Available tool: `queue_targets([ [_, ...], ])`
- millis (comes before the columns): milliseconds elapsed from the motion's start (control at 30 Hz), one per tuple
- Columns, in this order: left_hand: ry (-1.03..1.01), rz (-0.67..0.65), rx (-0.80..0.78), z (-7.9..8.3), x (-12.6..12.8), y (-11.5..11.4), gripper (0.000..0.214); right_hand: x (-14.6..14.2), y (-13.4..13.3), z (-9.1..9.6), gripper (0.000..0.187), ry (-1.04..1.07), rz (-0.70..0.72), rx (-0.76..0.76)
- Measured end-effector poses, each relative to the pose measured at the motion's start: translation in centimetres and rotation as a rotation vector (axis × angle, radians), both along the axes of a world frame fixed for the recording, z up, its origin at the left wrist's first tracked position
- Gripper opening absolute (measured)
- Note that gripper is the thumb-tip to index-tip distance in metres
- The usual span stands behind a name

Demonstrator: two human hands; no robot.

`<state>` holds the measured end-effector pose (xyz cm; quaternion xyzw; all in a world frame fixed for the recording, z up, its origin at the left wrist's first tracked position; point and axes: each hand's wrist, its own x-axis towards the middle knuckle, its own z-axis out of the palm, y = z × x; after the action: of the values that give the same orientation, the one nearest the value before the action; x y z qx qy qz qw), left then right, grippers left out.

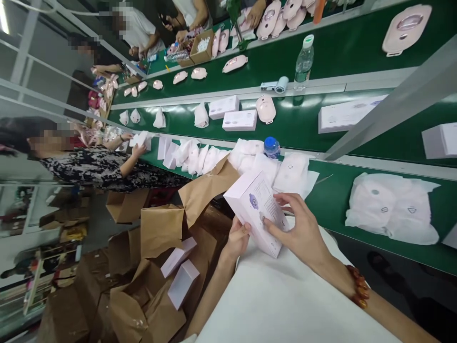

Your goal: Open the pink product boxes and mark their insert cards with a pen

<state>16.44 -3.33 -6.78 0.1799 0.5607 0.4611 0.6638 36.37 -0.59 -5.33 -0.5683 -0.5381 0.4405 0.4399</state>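
A pale lilac product box [256,213] with printed text and a small purple emblem is tilted between my hands. My left hand [235,239] grips its lower edge from below. My right hand [296,225] holds its other side, with the fingers spread over the printed face and one fingertip resting near the emblem. An amber bead bracelet [358,286] circles my right wrist. Two more lilac boxes [178,257] [183,284] lie on brown kraft paper [160,231] in a carton to the left of my hands.
A green conveyor belt [332,200] runs beyond my hands, carrying white wrapped pads [391,209], pink devices [266,108], boxes and bottles [303,63]. A white cloth [285,300] lies below my arms. A co-worker [103,166] in a patterned top handles white items at the left.
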Motion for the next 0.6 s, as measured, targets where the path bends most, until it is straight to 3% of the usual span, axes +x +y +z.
queue_targets([
  [133, 0.172, -0.105, 0.034, 0.9, 0.1, 0.5, 0.089, -0.4, -0.1, -1.6, 0.048, 0.032, 0.031, -0.013],
  [233, 0.271, -0.095, 0.108, 1.0, 0.4, 1.0, 0.088, -0.8, -0.2, -2.1, 0.054, 0.003, 0.028, -0.012],
  [333, 0.268, -0.083, 0.134, 1.0, 0.7, 1.0, 0.083, -0.9, -0.2, -1.6, 0.054, -0.003, -0.001, -0.006],
  [500, 0.238, -0.129, 0.076, 1.5, 0.8, 0.9, 0.097, -0.5, -0.5, -0.6, 0.055, -0.024, -0.063, 0.024],
  [600, 0.192, -0.159, 0.044, 2.2, 1.3, 1.6, 0.103, 0.0, -0.3, -0.4, 0.042, 0.052, -0.104, 0.074],
])
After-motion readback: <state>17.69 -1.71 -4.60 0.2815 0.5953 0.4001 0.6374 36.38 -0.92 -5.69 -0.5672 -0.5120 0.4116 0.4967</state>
